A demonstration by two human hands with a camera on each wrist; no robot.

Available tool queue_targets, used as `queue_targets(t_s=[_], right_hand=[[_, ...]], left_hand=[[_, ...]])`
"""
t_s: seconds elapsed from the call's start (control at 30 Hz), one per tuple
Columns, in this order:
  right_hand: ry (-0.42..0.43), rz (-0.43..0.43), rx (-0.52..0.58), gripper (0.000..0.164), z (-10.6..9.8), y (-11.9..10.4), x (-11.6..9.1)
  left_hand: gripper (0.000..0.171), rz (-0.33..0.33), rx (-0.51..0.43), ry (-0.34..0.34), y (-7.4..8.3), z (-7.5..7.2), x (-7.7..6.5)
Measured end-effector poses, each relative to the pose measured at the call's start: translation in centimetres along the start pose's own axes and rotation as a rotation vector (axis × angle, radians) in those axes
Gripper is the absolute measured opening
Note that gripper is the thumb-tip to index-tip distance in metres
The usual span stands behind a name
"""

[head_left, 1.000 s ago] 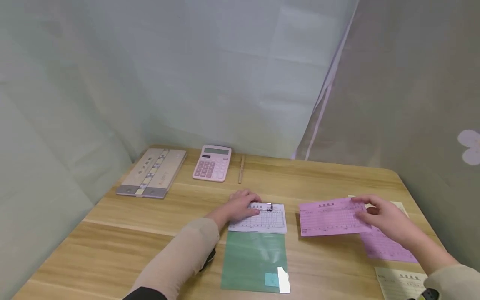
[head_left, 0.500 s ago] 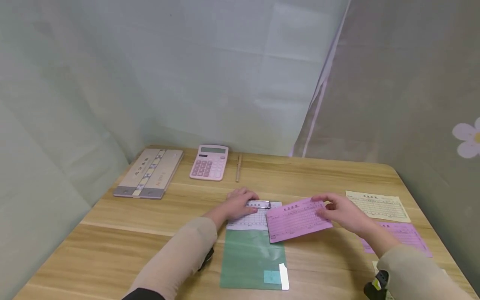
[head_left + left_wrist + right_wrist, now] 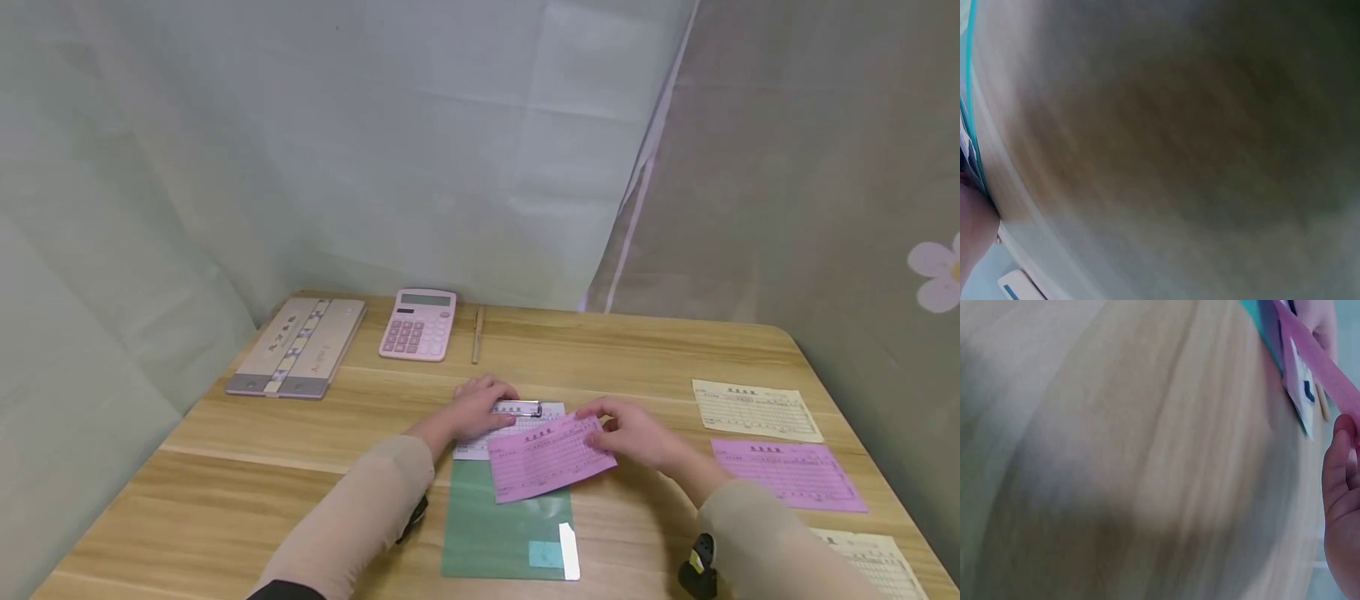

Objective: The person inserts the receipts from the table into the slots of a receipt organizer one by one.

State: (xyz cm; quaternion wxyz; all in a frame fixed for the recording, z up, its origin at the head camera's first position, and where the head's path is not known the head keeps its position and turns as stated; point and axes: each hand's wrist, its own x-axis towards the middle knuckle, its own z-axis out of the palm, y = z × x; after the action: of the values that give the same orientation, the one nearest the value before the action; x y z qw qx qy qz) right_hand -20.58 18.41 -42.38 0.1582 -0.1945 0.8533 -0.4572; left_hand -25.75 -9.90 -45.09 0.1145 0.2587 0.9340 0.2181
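Observation:
A green clipboard (image 3: 498,533) lies on the table with white printed forms (image 3: 471,446) under its metal clip (image 3: 528,408). My left hand (image 3: 480,408) grips the clipboard at the left of the clip, its thumb below and fingers above. My right hand (image 3: 626,429) pinches a pink form (image 3: 547,462) by its right end, thumb in front. The pink form hovers tilted over the clipboard and covers part of the white sheets. In the right wrist view the right hand (image 3: 1341,500) holds the pink form (image 3: 1322,362) edge-on. The left wrist view shows mostly blurred tabletop.
At the right lie a yellow form (image 3: 757,410), another pink form (image 3: 787,475) and a second yellow form (image 3: 873,562), partly behind the right sleeve. A banded notebook (image 3: 296,346), a pink calculator (image 3: 418,325) and a pen (image 3: 477,335) lie at the back. Curtains hang behind.
My right hand has carried the pink form leftward from above the sheets on the right to over the clipboard. My left hand has stayed at the clip.

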Motion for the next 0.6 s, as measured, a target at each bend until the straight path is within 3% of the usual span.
queue_targets(t_s=[0.2,0.43,0.6], right_hand=[[-0.020,0.028,0.004,0.034,1.4,0.0,0.7],[-0.028,-0.028,-0.060,0.029,3.0,0.2,1.7],[-0.010,-0.009,-0.076,0.027,3.9,0.3,2.2]], left_hand=[[0.040,0.011,-0.009,0.006,0.0,0.0,0.0],[0.038,0.004,-0.012,0.014,0.0,0.2,0.2],[0.037,-0.007,-0.029,0.018,0.1,0.1,0.2]])
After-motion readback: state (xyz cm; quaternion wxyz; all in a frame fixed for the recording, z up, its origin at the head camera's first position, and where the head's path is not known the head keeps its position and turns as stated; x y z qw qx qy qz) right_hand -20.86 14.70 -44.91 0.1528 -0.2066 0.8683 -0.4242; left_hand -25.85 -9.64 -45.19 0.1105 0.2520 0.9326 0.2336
